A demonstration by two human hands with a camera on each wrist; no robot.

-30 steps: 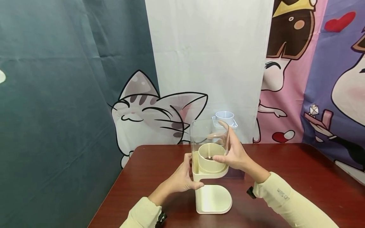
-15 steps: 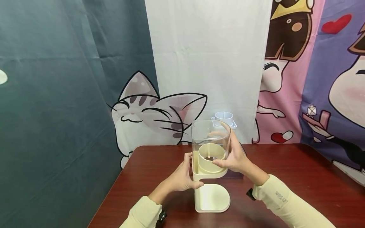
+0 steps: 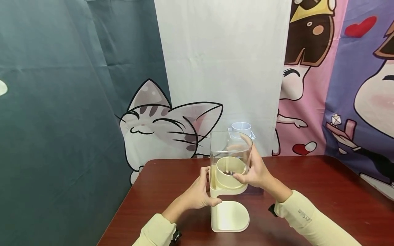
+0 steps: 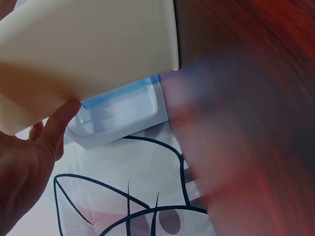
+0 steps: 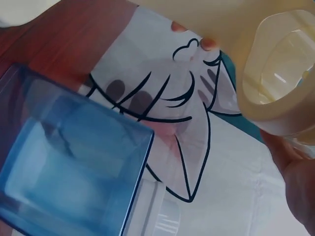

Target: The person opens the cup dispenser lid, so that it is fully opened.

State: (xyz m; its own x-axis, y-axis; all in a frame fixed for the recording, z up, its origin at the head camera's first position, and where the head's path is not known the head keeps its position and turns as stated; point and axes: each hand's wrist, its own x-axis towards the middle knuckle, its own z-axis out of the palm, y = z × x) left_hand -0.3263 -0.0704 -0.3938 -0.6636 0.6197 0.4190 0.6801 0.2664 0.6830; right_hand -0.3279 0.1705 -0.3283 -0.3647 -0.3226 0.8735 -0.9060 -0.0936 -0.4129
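Note:
A cream stand [image 3: 231, 222] with a rounded base plate holds a cream round cup-shaped part [image 3: 226, 179] and, above it, a clear plastic container [image 3: 223, 140]. My left hand [image 3: 197, 193] grips the stand's upright from the left, thumb in front and fingers behind. From the right, my right hand [image 3: 258, 169] holds the clear container, thumb across its front and fingers behind. In the left wrist view, the stand's flat side [image 4: 113, 44] hides part of the left hand. The round part's opening [image 5: 283, 64] faces the camera in the right wrist view.
Behind the stand is a similar device with a pale blue round top [image 3: 241, 128] and a see-through blue container [image 5: 74, 162]. Both stand on a dark red table [image 3: 166, 174]. Cartoon-printed cloths [image 3: 187, 133] hang beyond its far edge.
The clear container and the stand's upper part have shifted slightly right over the base, with both hands following. Both holds look the same; the head view has moved a little.

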